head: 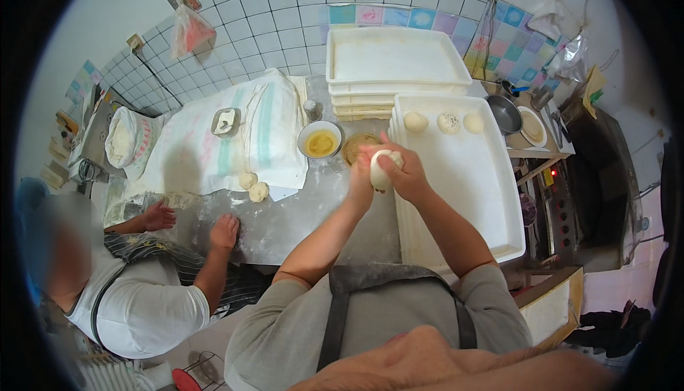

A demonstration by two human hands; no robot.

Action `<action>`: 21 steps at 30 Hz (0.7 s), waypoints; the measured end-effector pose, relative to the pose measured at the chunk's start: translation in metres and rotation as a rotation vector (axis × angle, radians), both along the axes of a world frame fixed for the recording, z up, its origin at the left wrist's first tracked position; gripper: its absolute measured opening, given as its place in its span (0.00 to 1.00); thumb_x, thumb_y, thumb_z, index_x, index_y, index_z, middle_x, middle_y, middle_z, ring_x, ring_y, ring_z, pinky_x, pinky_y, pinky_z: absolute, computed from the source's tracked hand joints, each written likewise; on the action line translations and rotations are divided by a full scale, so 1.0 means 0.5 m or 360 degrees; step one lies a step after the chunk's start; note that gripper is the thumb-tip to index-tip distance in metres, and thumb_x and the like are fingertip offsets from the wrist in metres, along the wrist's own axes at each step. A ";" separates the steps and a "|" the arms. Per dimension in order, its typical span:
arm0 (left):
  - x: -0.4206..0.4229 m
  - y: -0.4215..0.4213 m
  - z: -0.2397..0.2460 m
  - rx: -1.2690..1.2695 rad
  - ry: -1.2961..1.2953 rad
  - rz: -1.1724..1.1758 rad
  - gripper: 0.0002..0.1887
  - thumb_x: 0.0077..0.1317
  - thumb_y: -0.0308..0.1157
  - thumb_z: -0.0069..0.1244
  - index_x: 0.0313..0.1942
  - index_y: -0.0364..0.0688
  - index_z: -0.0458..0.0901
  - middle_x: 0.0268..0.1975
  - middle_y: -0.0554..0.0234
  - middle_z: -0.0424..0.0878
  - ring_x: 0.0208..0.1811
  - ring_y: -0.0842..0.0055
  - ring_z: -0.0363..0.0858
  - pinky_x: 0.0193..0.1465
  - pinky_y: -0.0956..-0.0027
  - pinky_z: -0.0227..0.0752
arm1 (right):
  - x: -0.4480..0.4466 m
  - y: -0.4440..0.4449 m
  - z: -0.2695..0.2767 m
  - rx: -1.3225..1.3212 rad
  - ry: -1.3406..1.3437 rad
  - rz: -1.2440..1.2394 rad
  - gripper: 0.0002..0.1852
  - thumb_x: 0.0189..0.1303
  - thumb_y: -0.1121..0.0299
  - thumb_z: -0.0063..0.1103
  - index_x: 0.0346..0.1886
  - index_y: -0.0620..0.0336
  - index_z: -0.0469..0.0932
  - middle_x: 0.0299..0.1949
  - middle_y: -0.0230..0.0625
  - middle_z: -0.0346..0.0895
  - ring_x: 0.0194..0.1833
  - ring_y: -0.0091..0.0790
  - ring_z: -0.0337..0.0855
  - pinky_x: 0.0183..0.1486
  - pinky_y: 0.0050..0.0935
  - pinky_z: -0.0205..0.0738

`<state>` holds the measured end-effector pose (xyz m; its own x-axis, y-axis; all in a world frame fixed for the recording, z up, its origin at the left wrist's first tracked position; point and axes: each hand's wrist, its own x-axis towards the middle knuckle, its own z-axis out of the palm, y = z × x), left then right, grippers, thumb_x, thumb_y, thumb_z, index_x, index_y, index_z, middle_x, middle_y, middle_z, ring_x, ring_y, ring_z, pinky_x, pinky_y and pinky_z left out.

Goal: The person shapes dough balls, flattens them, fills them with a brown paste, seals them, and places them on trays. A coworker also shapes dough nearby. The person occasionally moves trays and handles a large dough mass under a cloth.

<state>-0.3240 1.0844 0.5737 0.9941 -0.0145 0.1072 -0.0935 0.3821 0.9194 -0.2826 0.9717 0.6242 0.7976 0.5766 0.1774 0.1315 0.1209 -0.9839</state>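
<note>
A pale, smooth piece of dough [380,173] is held between my two hands above the worktop. My left hand [363,181] presses against its left side, while my right hand [410,173] curls around its right side with the thumb over the front. A small dark patch shows at the dough's lower end. Just behind my fingers is a round dish of tan grains [352,148], partly hidden by the hands. To its left stands a white bowl of yellow liquid [320,143]. Three round dough pieces, one of them speckled [448,122], sit at the far end of the white tray [454,193].
More stacked white trays [395,89] stand by the tiled wall. Two dough lumps [258,192] lie beside a cloth-covered mound [214,150] topped by a metal dish [225,122]. At left, a co-worker's hands [224,232] rest by the floury worktop [320,220]. An oven [561,204] stands right.
</note>
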 end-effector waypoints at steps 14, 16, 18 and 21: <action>0.011 -0.039 -0.021 -0.0035 -0.0427 0.0270 0.40 0.64 0.67 0.21 0.51 0.36 0.70 0.44 0.60 0.77 0.38 0.79 0.78 0.34 0.77 0.72 | -0.003 -0.022 -0.016 -0.0039 -0.0747 -0.0312 0.13 0.66 0.65 0.44 0.38 0.63 0.78 0.42 0.38 0.81 0.57 0.36 0.72 0.71 0.45 0.34; 0.013 -0.031 -0.025 0.0160 -0.0307 0.0265 0.40 0.62 0.70 0.20 0.50 0.43 0.69 0.41 0.67 0.76 0.29 0.84 0.75 0.22 0.78 0.65 | -0.005 -0.028 -0.017 0.0130 -0.0386 -0.0189 0.13 0.66 0.65 0.45 0.38 0.62 0.78 0.42 0.37 0.81 0.56 0.36 0.73 0.71 0.45 0.34; 0.014 -0.021 -0.029 -0.0004 -0.0073 0.0127 0.40 0.61 0.70 0.21 0.52 0.44 0.68 0.40 0.68 0.76 0.28 0.84 0.74 0.21 0.79 0.64 | -0.005 -0.034 -0.020 0.0352 0.0259 0.0134 0.11 0.65 0.66 0.47 0.39 0.61 0.78 0.42 0.36 0.81 0.56 0.37 0.73 0.71 0.45 0.35; 0.017 -0.009 -0.032 -0.0211 0.0130 -0.0083 0.39 0.61 0.70 0.21 0.52 0.47 0.68 0.36 0.71 0.75 0.25 0.86 0.70 0.20 0.82 0.58 | 0.003 -0.041 -0.022 -0.0007 -0.0242 0.0018 0.10 0.64 0.67 0.49 0.42 0.60 0.78 0.44 0.35 0.80 0.57 0.36 0.73 0.70 0.42 0.39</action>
<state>-0.3157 1.0800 0.5574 0.9979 -0.0577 0.0305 0.0027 0.5032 0.8642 -0.2811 0.9512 0.6132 0.7552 0.5865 0.2928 0.2774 0.1187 -0.9534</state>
